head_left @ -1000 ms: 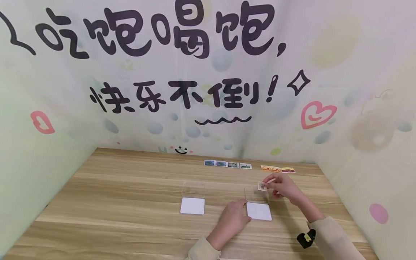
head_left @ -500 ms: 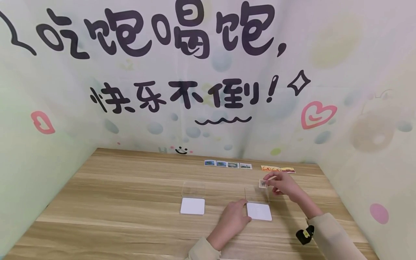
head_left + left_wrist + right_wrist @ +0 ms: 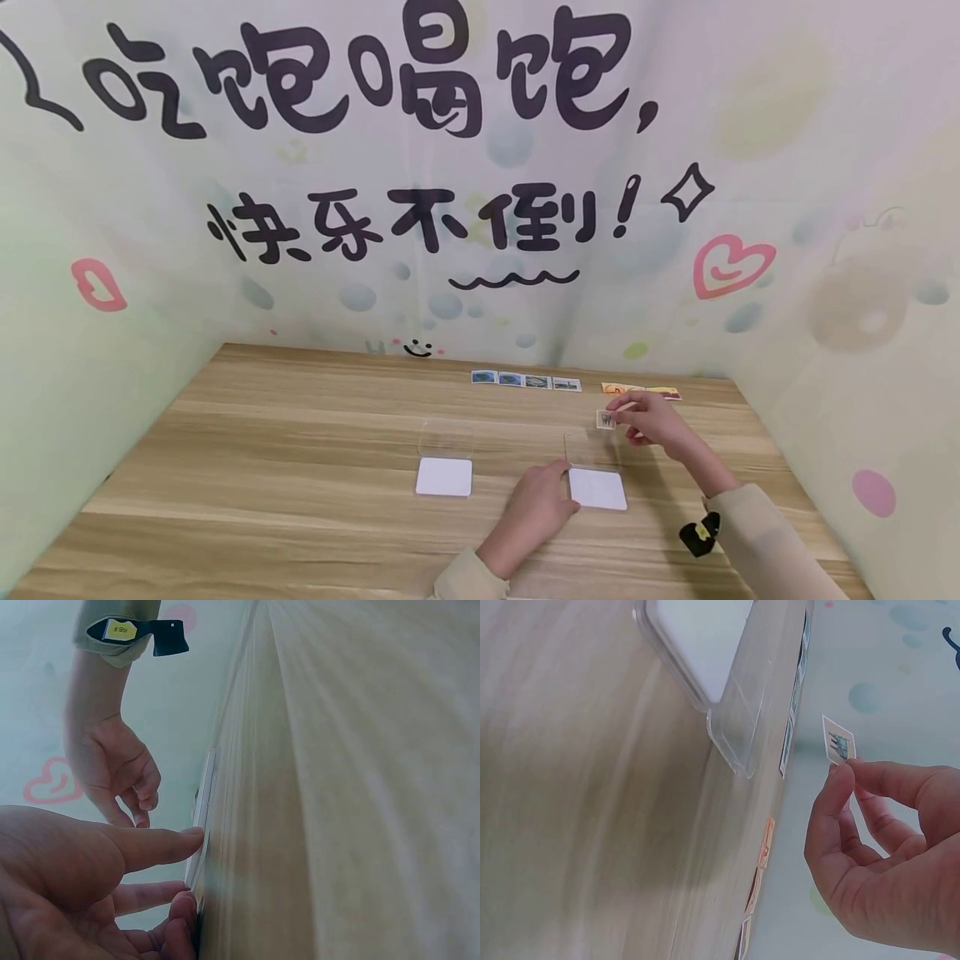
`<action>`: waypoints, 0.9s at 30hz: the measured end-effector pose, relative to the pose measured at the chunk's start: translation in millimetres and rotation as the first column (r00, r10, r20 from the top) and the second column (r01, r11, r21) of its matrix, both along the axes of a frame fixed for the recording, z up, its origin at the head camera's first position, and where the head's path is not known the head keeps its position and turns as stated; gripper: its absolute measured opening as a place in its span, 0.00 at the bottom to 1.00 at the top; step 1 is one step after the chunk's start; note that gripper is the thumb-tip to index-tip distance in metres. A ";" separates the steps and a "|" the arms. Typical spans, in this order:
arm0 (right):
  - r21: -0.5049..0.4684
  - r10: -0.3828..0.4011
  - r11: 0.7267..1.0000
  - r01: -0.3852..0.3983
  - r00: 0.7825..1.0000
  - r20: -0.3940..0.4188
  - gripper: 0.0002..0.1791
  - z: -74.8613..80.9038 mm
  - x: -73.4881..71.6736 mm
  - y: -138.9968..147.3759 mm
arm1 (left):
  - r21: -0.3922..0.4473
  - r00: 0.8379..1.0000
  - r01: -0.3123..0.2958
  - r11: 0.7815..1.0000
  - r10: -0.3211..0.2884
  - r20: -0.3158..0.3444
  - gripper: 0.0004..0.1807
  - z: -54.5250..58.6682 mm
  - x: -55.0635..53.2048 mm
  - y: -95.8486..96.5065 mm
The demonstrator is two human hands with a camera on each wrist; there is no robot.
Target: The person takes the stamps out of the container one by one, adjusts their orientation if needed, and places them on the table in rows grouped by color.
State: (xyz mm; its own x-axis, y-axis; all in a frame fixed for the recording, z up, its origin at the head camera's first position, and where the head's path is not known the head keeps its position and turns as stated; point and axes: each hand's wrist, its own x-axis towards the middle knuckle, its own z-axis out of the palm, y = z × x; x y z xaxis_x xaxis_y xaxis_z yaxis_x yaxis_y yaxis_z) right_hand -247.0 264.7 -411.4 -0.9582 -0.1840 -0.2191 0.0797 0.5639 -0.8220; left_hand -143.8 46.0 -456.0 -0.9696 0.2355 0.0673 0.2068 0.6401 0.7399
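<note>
Thumb and finger of my left hand [image 3: 531,504] grip the left side of a clear plastic case [image 3: 597,488] with a white bottom, which lies on the table; its transparent lid [image 3: 742,724] is folded back. In the left wrist view, the thumb and forefinger of the left hand [image 3: 82,862] meet the case's edge. Above the lid, my right hand [image 3: 654,422] pinches a small stamp [image 3: 606,419] by its edge, between thumb and forefinger. Its white border and dark picture show in the right wrist view, where the right hand [image 3: 889,855] holds it clear of the table.
A second case [image 3: 444,477], lid folded back, lies to the left. Along the back of the wooden table [image 3: 262,467] runs a row of several blue and green stamps [image 3: 525,380]. Orange and yellow stamps [image 3: 663,392] lie right of them, partly behind the right hand. A printed cloth wall [image 3: 360,300] stands behind.
My right hand, with the stamp, has risen slightly toward the back of the table, covering more of the orange stamps. The left hand and both cases stay in place.
</note>
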 end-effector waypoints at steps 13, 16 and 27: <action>0.008 -0.001 1.000 0.001 1.000 0.002 0.13 -0.5 -6.9 -1.1 | 0.001 1.000 -0.003 1.000 0.003 0.002 0.28 -1.3 -0.4 0.1; 0.014 -0.003 1.000 0.003 1.000 0.001 0.14 -1.3 -8.5 0.4 | 0.000 1.000 -0.002 1.000 0.002 0.001 0.28 0.2 0.5 -0.3; 0.010 -0.033 0.999 0.033 0.999 0.008 0.13 -2.3 -13.7 4.6 | -0.008 1.000 0.000 1.000 0.000 -0.007 0.28 1.2 0.6 -0.8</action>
